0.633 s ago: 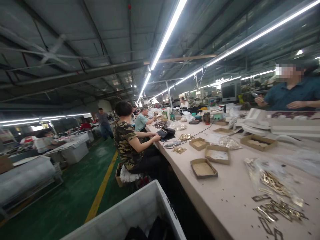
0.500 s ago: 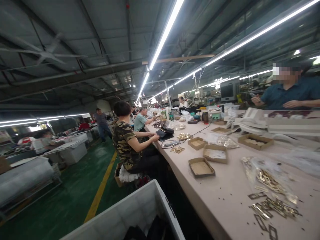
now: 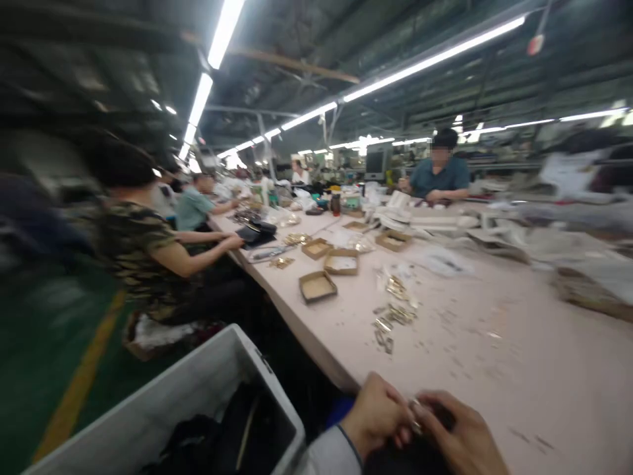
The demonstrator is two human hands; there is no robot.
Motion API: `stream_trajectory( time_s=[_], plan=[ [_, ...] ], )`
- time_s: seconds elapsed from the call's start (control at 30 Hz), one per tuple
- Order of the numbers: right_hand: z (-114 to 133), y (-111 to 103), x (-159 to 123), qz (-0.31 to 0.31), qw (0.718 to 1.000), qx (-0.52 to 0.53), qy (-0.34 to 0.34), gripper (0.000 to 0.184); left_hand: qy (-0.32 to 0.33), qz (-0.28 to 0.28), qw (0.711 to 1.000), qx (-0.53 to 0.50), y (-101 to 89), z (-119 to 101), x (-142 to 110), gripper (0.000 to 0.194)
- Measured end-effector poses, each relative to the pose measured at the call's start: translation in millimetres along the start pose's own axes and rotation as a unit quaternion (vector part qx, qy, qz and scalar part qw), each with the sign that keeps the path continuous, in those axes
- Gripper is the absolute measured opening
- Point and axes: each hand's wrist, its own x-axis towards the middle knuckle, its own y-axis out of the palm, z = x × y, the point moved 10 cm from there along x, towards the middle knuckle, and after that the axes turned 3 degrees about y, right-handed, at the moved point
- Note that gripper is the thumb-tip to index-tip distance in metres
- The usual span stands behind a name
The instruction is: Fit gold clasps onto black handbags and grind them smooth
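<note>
My left hand [image 3: 380, 412] is closed at the table's front edge, its fingertips pressed around a small gold metal piece [image 3: 415, 417]. From the other side, my right hand [image 3: 462, 432] pinches the same piece with curled fingers. Below both hands lies something black [image 3: 405, 460], cut off by the bottom of the picture; its kind cannot be made out. Farther up the table is a loose pile of gold rectangular buckles [image 3: 390, 320], beside a clear plastic bag with more gold pieces [image 3: 395, 287].
To the left, a white crate [image 3: 277, 386] holds black items. Several shallow cardboard boxes [image 3: 316, 300] stand on the pale table [image 3: 306, 336]. A co-worker in camouflage [image 3: 136, 251] sits at the left edge handling a black item; another person [image 3: 440, 175] sits across.
The view has swung right and somewhat downward, blurring the left side. Both my hands and the gold piece have come into sight at the bottom, along with more of the table.
</note>
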Motion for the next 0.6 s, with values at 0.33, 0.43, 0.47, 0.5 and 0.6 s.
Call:
stream_trajectory(
  time_s=[0.33,0.43,0.47,0.5,0.6],
  plan=[
    [7.4,1.8,-25.8,0.023,0.999,-0.024,-0.025,0.013,0.015,0.035,0.998,-0.058,6.7,13.9,19.5,0.014],
    [9.8,3.6,-24.0,0.013,0.998,-0.030,-0.051,0.014,0.021,0.027,0.998,-0.057,5.7,12.6,18.6,0.013],
    [10.1,5.0,-23.4,0.015,0.997,-0.037,-0.060,0.013,0.022,0.028,0.998,-0.057,6.0,12.7,18.9,0.013],
    [10.3,6.3,-23.1,0.017,0.997,-0.045,-0.068,0.012,0.022,0.029,0.998,-0.057,6.4,13.0,19.3,0.013],
    [10.8,8.9,-23.8,0.023,0.994,-0.061,-0.089,0.013,0.019,0.034,0.998,-0.057,7.4,13.8,19.9,0.014]
  ],
)
